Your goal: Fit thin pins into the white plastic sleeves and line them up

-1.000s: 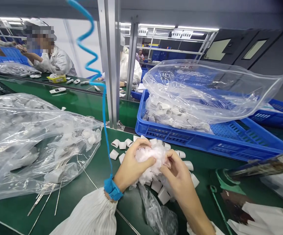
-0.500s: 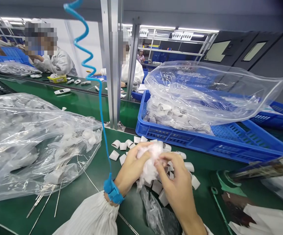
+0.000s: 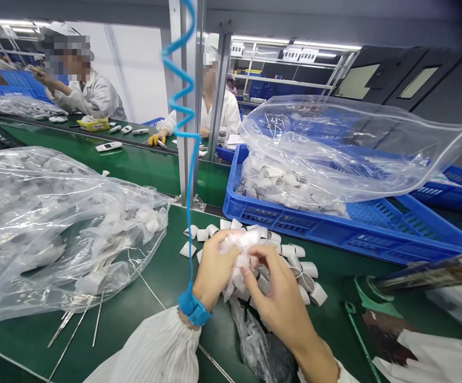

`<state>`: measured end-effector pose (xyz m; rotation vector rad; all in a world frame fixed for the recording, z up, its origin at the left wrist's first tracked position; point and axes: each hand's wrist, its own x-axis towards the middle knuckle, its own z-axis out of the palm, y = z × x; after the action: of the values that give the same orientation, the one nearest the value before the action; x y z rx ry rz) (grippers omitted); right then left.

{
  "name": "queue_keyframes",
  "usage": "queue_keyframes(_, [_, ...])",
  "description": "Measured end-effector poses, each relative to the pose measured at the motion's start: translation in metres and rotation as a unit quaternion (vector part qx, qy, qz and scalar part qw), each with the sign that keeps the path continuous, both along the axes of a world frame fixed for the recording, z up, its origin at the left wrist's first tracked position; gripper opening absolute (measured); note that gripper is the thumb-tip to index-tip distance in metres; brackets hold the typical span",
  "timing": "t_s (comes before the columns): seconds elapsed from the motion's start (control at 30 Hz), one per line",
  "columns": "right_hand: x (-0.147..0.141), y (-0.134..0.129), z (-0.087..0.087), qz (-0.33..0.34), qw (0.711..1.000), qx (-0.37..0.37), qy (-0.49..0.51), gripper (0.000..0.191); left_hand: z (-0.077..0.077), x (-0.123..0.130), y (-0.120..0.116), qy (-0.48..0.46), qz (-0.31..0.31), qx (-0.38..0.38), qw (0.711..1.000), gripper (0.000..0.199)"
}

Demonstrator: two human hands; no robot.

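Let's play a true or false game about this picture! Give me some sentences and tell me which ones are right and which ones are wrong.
1. The left hand and right hand hold a soft white wad between them. True.
2. Both hands wear gloves. False: they are bare.
3. A blue strap goes around the left wrist. True.
4. The coiled cord rising from the strap is red. False: it is blue.
5. The blue crate is empty. False: it holds a clear plastic bag with white tubes inside.
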<state>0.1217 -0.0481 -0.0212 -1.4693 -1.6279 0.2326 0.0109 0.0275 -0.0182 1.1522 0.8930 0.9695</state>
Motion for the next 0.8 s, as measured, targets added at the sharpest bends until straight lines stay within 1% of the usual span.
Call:
queue_keyframes(0.03, [0.001, 0.0, 0.0, -0.01, 1.0, 0.008, -0.011, 0.008, 0.001, 0.0, -0.001, -0.002, -0.006, -0.002, 1.0, 0.029])
queue_keyframes(0.1, [0.005, 0.002, -0.002, -0.063, 0.997, 0.033, -0.015, 0.004, 0.004, 0.0, -0.004, -0.01, -0.035, -0.001, 0.999, 0.03])
queue_keyframes(0.17, [0.01, 0.003, -0.004, -0.13, 0.99, 0.053, -0.007, 0.004, 0.008, 0.001, -0.01, -0.028, -0.082, 0.005, 0.996, 0.032])
queue_keyframes(0.23, [0.015, 0.005, -0.006, -0.179, 0.982, 0.057, 0.002, 0.006, 0.012, 0.002, -0.015, -0.032, -0.127, 0.019, 0.991, 0.036])
queue_keyframes(0.27, [0.017, 0.005, -0.006, -0.194, 0.98, 0.054, 0.006, 0.007, 0.013, 0.002, -0.016, -0.022, -0.139, 0.029, 0.99, 0.036])
queue_keyframes(0.33, [0.019, 0.005, -0.007, -0.203, 0.978, 0.039, 0.02, 0.008, 0.014, 0.002, -0.017, 0.02, -0.136, 0.058, 0.989, 0.031])
queue_keyframes(0.37, [0.02, 0.005, -0.007, -0.2, 0.979, 0.024, 0.038, 0.009, 0.013, 0.001, -0.016, 0.041, -0.126, 0.068, 0.989, 0.028])
queue_keyframes(0.43, [0.02, 0.005, -0.006, -0.179, 0.979, -0.019, 0.096, 0.012, 0.012, 0.0, -0.015, 0.06, -0.11, 0.064, 0.99, 0.02])
queue_keyframes(0.5, [0.018, 0.004, -0.003, -0.137, 0.975, -0.06, 0.167, 0.016, 0.01, -0.001, -0.014, 0.064, -0.094, 0.063, 0.992, 0.018])
queue_keyframes(0.53, [0.016, 0.003, -0.001, -0.109, 0.971, -0.071, 0.201, 0.017, 0.009, -0.001, -0.013, 0.072, -0.077, 0.078, 0.991, 0.017])
queue_keyframes(0.6, [0.011, 0.002, 0.004, -0.043, 0.964, -0.074, 0.252, 0.017, 0.008, -0.003, -0.012, 0.113, -0.028, 0.139, 0.983, 0.012])
queue_keyframes(0.67, [0.004, 0.0, 0.007, 0.023, 0.958, -0.081, 0.274, 0.015, 0.007, -0.004, -0.01, 0.159, 0.016, 0.188, 0.969, 0.01])
queue_keyframes(0.7, [0.001, 0.0, 0.008, 0.049, 0.956, -0.089, 0.277, 0.014, 0.007, -0.005, -0.008, 0.172, 0.029, 0.198, 0.964, 0.011])
queue_keyframes(0.73, [-0.001, 0.0, 0.008, 0.063, 0.954, -0.096, 0.277, 0.014, 0.008, -0.006, -0.007, 0.177, 0.037, 0.203, 0.962, 0.014])
queue_keyframes(0.8, [-0.002, 0.001, 0.007, 0.048, 0.953, -0.094, 0.286, 0.014, 0.009, -0.007, -0.006, 0.162, 0.037, 0.214, 0.962, 0.02])
